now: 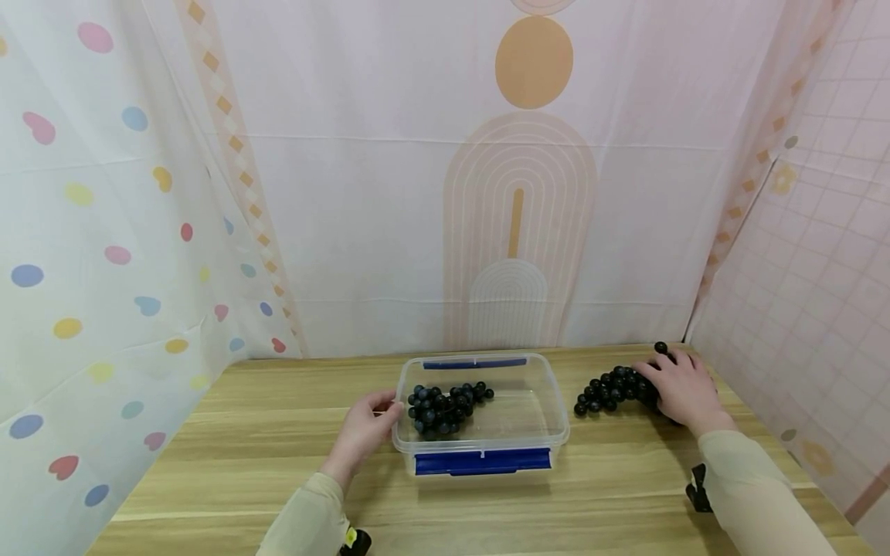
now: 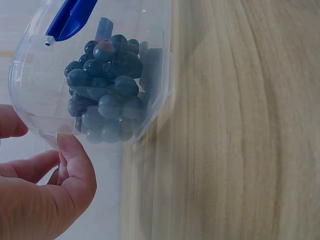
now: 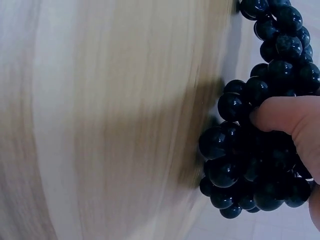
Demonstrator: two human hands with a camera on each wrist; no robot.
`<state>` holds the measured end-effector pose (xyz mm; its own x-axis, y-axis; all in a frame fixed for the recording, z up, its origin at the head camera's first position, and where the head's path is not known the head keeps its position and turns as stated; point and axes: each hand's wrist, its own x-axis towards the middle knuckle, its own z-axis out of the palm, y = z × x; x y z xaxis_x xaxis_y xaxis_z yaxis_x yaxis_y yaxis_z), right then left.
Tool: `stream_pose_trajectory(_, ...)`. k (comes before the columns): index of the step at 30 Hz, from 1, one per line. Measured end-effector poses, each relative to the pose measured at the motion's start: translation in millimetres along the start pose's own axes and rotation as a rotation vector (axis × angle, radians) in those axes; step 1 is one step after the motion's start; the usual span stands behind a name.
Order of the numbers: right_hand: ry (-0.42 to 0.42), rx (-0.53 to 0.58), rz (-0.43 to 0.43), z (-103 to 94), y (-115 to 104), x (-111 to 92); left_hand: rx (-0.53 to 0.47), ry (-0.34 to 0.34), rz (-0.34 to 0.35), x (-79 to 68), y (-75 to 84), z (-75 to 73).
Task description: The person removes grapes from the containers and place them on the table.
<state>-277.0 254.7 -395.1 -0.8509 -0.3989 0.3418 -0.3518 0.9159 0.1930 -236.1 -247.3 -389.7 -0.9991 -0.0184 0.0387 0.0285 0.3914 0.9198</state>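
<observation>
A clear plastic container (image 1: 483,446) with blue clips stands on the table, its top open. Inside it, toward the left, lies a bunch of dark grapes (image 1: 438,409), also seen through the wall in the left wrist view (image 2: 105,95). My left hand (image 1: 366,428) holds the container's left rim between thumb (image 2: 75,160) and fingers. At the right, my right hand (image 1: 684,388) grips a second bunch of black grapes (image 1: 612,388) from above. In the right wrist view the thumb presses into that bunch (image 3: 250,165), and most of the other fingers are hidden.
The wood-grain table (image 1: 278,432) ends at the back against a patterned curtain (image 1: 375,232). More cloth hangs on the left side (image 1: 104,309) and the right side (image 1: 820,309). Black straps sit at both wrists.
</observation>
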Motion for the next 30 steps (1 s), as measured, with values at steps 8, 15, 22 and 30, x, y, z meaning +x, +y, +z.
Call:
stream_pose_trajectory(8, -0.038, 0.058, 0.019, -1.4, -0.7, -2.9, -0.006, -0.003, -0.006, 0.1, -0.5, -0.2)
stream_pose_trajectory(15, -0.081, 0.087, 0.040, -3.3, -0.1, -4.4, 0.006, -0.013, 0.003, -0.7, 1.3, -1.2)
stream_pose_trajectory(22, -0.104, 0.097, 0.063, -6.3, -2.8, -3.0, 0.003, -0.014, 0.001, 0.0, 1.1, -1.5)
stream_pose_trajectory(30, -0.075, 0.121, 0.080, -4.0, -2.8, -6.2, -0.003, -0.008, -0.003, 0.1, -0.1, -0.9)
